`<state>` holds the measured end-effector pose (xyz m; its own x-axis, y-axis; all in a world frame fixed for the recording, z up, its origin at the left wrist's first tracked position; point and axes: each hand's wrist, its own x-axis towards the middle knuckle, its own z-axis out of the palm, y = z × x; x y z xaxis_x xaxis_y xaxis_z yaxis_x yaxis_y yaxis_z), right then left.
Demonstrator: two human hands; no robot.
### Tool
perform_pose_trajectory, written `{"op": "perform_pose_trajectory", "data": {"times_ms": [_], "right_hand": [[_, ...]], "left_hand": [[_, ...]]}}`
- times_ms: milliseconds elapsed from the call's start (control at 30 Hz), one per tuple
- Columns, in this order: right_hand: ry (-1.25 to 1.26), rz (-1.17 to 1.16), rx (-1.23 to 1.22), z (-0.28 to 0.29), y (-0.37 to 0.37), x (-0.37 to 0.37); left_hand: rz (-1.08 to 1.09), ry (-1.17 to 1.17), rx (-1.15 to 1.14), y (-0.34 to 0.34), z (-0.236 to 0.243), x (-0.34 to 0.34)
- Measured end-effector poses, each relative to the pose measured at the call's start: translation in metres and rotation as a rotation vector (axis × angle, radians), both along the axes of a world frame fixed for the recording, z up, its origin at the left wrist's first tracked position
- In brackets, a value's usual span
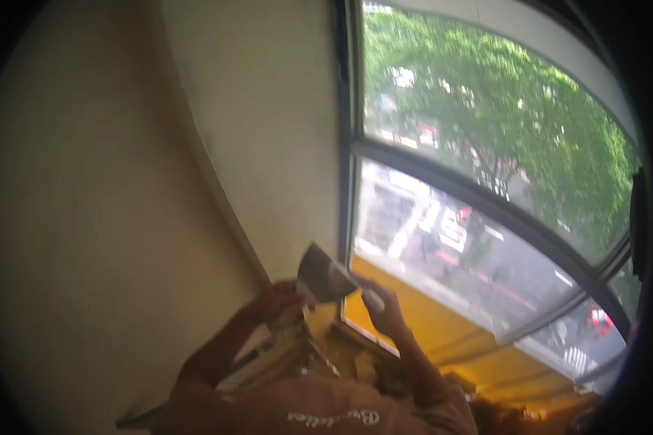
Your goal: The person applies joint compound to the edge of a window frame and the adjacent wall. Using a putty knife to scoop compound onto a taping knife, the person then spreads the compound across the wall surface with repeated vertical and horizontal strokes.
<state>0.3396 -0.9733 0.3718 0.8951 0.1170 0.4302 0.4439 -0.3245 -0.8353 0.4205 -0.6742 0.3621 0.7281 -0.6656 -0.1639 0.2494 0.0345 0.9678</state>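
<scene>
Both hands are raised in front of a window frame (350, 156), and between them they hold a small dark, flat object (322, 275) — a grey-brown card or folded sheet, blurred, its kind not clear. It sits just left of the window frame's dark vertical bar, tilted, one pale corner pointing toward the glass.

The left hand (274, 303) is closed on the object's lower left edge, fingers curled around it. The right hand (384, 308) pinches the lower right corner, thumb and fingers drawn together on it; the exact fingers are too blurred to tell apart. Both forearms come up from the lower edge, and a light brownish sleeve (319, 409) with pale lettering crosses below them.

Left of the window frame runs a plain cream wall (268, 109), bending with the lens, and a second wall face (72, 217) further left meets it at a corner. Right of the frame's bar, the upper pane shows a green tree canopy (486, 94); the lower pane shows a street (450, 239) far below, with white road markings and small vehicles. Beneath the lower pane lies a yellow sill or ledge (442, 326) — it runs from under the right hand away toward the right. Below the hands, near the foot of the frame, there is a clutter of yellowish, flat pieces (283, 355), too blurred to name.
</scene>
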Motion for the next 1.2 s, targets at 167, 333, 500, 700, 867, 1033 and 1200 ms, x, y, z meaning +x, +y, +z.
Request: {"op": "perform_pose_trajectory", "data": {"times_ms": [167, 333, 500, 700, 867, 1033, 1200], "right_hand": [[0.028, 0.041, -0.168, -0.023, -0.008, 0.034], [-0.619, -0.197, -0.230, 0.124, -0.012, 0.152], [-1.192, -0.358, -0.231, 0.393, 0.033, 0.246], [-1.465, -0.356, -0.237, 0.537, 0.075, 0.333], [-1.362, -0.402, -0.223, 0.546, 0.092, 0.340], [-1.379, -0.372, -0.285, 0.512, 0.087, 0.343], [-1.219, -0.296, -0.398, 0.411, 0.052, 0.326]], "left_hand": [[-0.054, 0.017, -0.266, 0.023, 0.038, -0.017], [0.101, -0.030, -0.293, 0.076, 0.017, -0.027], [0.095, -0.053, -0.323, 0.087, 0.000, -0.039], [0.180, 0.004, -0.090, 0.103, -0.047, -0.044], [0.283, 0.178, -0.165, 0.122, -0.095, -0.041], [0.215, 0.146, -0.219, 0.133, -0.096, -0.038], [0.180, 0.143, -0.119, 0.134, -0.091, -0.027]]}}
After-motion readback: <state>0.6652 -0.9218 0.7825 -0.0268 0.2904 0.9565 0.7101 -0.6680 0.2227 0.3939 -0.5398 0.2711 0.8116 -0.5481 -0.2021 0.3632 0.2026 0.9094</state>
